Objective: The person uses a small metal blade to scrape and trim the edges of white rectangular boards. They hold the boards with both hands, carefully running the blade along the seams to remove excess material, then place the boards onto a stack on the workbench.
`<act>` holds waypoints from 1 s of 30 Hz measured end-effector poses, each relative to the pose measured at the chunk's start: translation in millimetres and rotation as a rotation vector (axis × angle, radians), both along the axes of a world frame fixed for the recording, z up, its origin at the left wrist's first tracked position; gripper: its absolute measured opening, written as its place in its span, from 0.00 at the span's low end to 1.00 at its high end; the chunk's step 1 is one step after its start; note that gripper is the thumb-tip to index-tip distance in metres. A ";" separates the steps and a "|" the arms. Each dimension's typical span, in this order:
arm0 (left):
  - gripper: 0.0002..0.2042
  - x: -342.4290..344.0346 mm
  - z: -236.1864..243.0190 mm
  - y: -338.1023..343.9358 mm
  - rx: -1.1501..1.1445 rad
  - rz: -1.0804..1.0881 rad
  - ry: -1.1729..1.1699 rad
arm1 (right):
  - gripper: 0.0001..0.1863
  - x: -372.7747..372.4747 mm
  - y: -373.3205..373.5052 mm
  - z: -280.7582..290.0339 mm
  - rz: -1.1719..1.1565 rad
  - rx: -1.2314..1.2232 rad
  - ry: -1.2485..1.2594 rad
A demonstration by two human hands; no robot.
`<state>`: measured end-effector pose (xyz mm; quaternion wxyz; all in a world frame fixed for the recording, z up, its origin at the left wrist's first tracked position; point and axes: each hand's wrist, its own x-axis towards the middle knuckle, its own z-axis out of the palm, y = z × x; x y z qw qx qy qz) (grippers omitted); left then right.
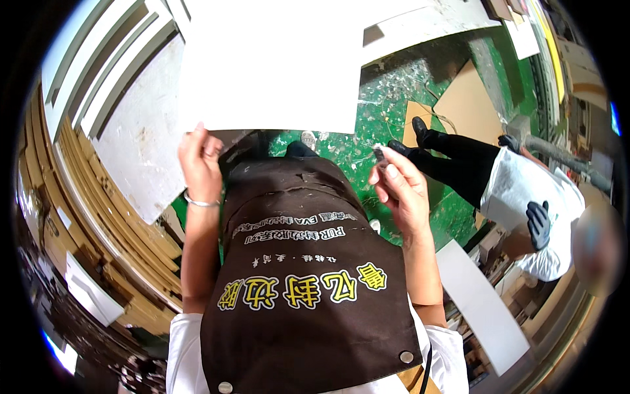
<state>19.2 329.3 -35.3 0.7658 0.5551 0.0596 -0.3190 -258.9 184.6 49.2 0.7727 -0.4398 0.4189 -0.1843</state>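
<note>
A large white board [269, 72] lies in front of me, its near edge brightly lit. At its near left corner, my left hand [201, 164] is closed with curled fingers on the edge; a bracelet circles that wrist. My right hand [403, 190] is raised to the right of the board, apart from it. Between its thumb and fingers it pinches a small dark piece [379, 155] with a pale tip, too small to name. A dark brown apron [302, 262] with yellow and white print covers my front.
Tan panels [108, 203] are stacked at the left, with white panels [125, 59] beyond. Cardboard [469, 98] lies on the green, debris-strewn floor [387, 98]. At the right stands another person [525, 197] in a pale top and dark gloves. A white plank [485, 305] is at lower right.
</note>
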 end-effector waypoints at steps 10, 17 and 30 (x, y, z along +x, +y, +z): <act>0.16 -3.5 -13.3 -12.3 0.256 0.071 -0.214 | 0.18 51.9 -65.2 3.4 0.621 -0.835 0.101; 0.21 -32.3 -2.4 -46.0 0.270 0.043 -0.179 | 0.21 94.5 -85.8 -6.6 0.855 -1.155 0.096; 0.18 -29.3 -14.2 -44.2 0.268 0.051 -0.197 | 0.22 124.0 -89.0 -11.1 0.986 -1.336 0.092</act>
